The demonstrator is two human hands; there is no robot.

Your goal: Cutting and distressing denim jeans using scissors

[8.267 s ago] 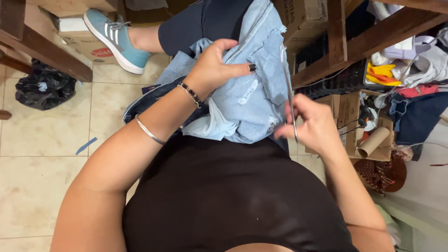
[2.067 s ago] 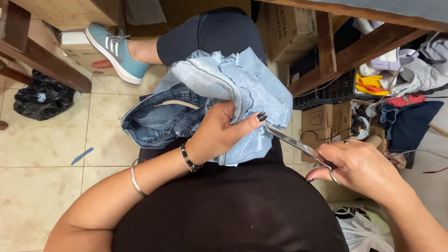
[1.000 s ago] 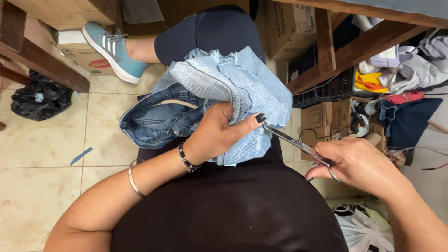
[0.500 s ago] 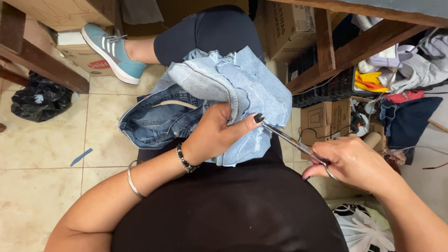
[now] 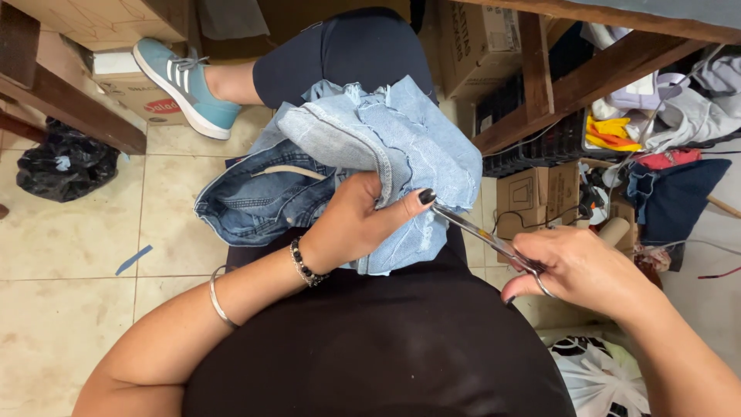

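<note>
— What have you got on your lap?

— A bundle of denim (image 5: 386, 154), pale side out, heaped on my thigh. My left hand (image 5: 355, 224) is closed on a fold near its lower edge, thumb pressed on top. It's soft and floppy but thick, I'd say, so it wants a firm pinch right beside the spot being worked, or it will sag.

— And the other hand?

— My right hand (image 5: 587, 270) is wrapped around the handles of a pair of scissors (image 5: 482, 235), the tips meeting the cloth just under my left thumb.

— Are the blades open?

— I can't tell; the tips are lost against the fabric, and my fingers cover the handles. The darker denim (image 5: 255, 197) underneath is partly buried, so its shape is unclear.
</note>
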